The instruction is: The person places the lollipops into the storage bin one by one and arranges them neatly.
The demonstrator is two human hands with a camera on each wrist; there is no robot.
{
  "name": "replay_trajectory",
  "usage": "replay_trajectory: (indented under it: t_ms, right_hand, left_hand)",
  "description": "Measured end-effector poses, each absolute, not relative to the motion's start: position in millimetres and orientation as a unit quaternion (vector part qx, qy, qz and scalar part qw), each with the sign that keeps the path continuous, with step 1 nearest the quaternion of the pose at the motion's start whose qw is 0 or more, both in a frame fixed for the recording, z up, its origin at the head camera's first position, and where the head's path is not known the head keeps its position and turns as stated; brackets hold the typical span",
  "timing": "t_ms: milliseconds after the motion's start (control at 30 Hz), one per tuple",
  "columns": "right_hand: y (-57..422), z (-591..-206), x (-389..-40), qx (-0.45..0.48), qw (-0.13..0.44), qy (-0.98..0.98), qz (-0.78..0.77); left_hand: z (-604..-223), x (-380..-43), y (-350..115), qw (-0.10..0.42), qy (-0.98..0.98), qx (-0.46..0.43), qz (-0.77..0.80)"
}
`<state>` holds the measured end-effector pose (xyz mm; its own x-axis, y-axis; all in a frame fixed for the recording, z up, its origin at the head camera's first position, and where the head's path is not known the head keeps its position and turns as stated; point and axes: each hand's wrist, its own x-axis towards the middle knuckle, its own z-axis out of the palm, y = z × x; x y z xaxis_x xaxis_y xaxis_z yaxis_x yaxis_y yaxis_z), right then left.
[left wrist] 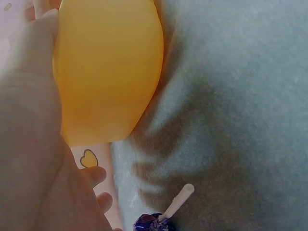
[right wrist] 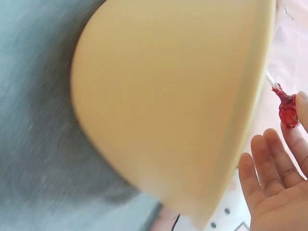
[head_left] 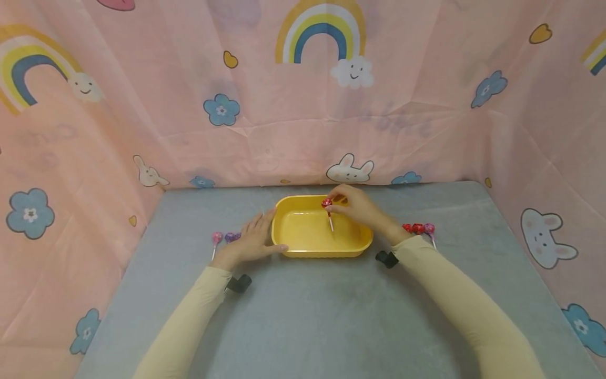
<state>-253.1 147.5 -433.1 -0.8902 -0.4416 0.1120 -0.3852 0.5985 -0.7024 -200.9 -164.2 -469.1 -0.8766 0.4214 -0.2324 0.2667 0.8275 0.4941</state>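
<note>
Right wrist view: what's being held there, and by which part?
The hand pinches a red lollipop by its wrapped head; the stick is free.

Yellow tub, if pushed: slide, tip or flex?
The yellow tub probably slides rather than tips: it's low and wide. Likely light and slightly flexible, since its walls look like thin plastic. Shouldn't roll; the base looks flat.

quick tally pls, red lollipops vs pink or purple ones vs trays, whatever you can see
Red lollipops: 3, including one held in the right hand
Pink or purple lollipops: 4
Yellow tray: 1
Total: 8 in view; more may be hidden
</note>
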Motion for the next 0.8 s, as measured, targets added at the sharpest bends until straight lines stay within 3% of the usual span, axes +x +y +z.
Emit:
replay_trajectory:
  t_ms: [800]
  right_hand:
    - [83.7, -442.9, -258.2, -0.161, 0.085, 0.856, -0.484]
  left_hand:
    - [-471.5, -201.1, -165.5, 0.173, 0.94, 0.176, 0.236]
